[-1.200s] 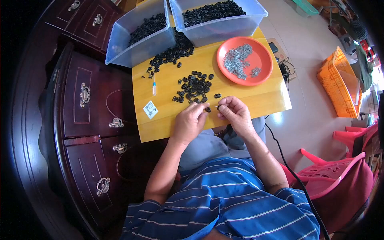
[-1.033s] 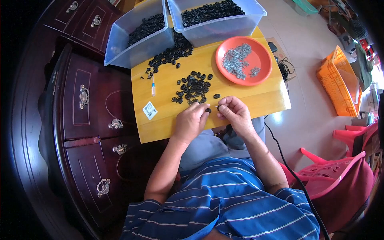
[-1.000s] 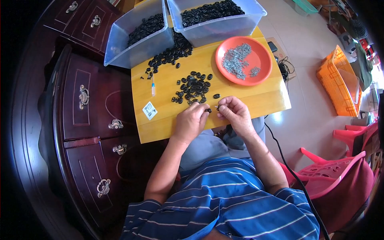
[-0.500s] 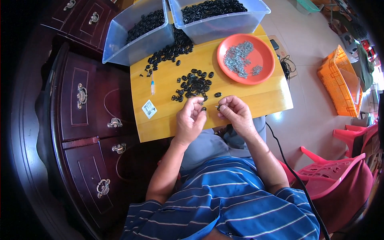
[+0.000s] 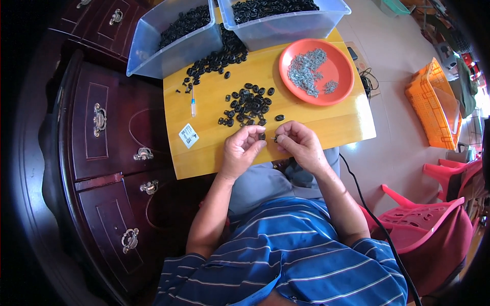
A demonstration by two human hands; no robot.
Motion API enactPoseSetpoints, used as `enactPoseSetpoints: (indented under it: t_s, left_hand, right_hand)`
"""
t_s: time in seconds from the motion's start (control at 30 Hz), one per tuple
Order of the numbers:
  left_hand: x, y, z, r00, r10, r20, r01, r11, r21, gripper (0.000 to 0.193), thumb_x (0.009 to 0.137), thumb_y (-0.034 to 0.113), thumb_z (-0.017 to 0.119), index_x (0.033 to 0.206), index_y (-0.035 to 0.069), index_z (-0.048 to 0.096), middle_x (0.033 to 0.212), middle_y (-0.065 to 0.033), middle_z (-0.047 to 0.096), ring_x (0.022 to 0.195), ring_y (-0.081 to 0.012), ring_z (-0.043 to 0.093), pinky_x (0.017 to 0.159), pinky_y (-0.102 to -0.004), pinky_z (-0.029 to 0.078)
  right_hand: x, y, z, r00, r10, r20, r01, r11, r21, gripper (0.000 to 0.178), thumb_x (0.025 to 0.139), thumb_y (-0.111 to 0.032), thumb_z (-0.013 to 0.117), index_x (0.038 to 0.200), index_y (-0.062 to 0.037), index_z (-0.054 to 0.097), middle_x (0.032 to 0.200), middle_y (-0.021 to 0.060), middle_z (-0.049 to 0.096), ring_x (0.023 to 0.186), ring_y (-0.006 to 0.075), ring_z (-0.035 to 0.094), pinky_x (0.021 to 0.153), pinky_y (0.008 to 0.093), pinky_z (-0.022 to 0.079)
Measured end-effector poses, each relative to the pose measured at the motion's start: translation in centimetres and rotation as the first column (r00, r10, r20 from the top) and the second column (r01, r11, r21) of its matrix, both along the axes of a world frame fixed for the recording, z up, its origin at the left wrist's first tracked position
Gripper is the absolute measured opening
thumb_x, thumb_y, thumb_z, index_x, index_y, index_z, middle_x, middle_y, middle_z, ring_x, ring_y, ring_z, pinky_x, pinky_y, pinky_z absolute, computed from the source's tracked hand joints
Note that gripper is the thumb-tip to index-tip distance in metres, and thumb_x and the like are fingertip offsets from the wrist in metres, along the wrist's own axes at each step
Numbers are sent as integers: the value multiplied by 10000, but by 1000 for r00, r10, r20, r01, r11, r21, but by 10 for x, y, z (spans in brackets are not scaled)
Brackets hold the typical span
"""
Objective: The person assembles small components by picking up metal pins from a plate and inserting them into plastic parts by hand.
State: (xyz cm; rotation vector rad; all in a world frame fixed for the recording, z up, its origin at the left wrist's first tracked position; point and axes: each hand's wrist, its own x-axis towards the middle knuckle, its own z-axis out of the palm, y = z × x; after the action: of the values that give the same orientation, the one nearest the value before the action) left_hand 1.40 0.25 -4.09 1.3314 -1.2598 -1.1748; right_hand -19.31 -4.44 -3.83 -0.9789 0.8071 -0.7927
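Note:
Between the thumb and fingers of my left hand (image 5: 242, 149) is a small black oval plastic piece (image 5: 262, 136). My right hand (image 5: 298, 144) pinches a small metal pin (image 5: 273, 138), with something dark at the fingertips that is too small to make out. The two hands face each other a short way apart over the front of the yellow table (image 5: 214, 158). Just beyond them lies a loose pile of black oval pieces (image 5: 250, 104). A single black oval piece (image 5: 279, 118) sits apart, near my right fingertips.
An orange-red plate (image 5: 343, 66) holds silvery metal pins at the right. Two clear bins, a left bin (image 5: 178, 56) and a right bin (image 5: 286, 31), hold many black pieces; more spill between them. A blue-tipped tube (image 5: 193, 108) and a white label (image 5: 188, 136) lie at left.
The black piece in my left hand has turned more upright between the fingers. My right hand has shifted very slightly. The view has tilted a little.

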Motion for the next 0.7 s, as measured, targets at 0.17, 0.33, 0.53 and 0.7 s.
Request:
enactPoseSetpoints:
  t_s: [0.17,0.33,0.53,0.7]
  left_hand:
    - [2,1,4,999,-38,11,38,999,5,304,925,-51,718,1217,16,665,944,41,639,833,-15,596,750,-171,498]
    - [-3,0,4,1000,-4,-2,4,999,-44,293,878,-36,767,1150,51,703,845,58,635,732,-4,572,669,-178,492]
    - [-2,0,7,999,-24,24,26,998,-64,291,874,-29,776,1144,49,702,835,62,622,719,-1,554,653,-176,480]
    - [-2,0,5,1000,-29,13,30,997,-77,288,874,-24,780,1141,48,700,831,62,613,715,-1,548,649,-176,475]
  right_hand:
    - [4,0,2,997,-7,-72,7,1000,1,70,1010,-64,650,1057,-14,637,898,-28,639,777,39,607,702,222,528]
    - [6,0,1,995,-2,-97,-1,1000,-28,59,998,-61,661,1037,-19,646,871,-35,635,752,29,596,682,215,520]
    - [7,0,-1,993,4,-120,-11,998,-60,49,990,-57,665,1023,-22,653,848,-43,635,730,23,588,661,209,508]
    - [7,1,0,991,7,-131,-15,998,-64,54,994,-60,664,1029,-20,653,850,-41,640,729,24,589,659,211,508]
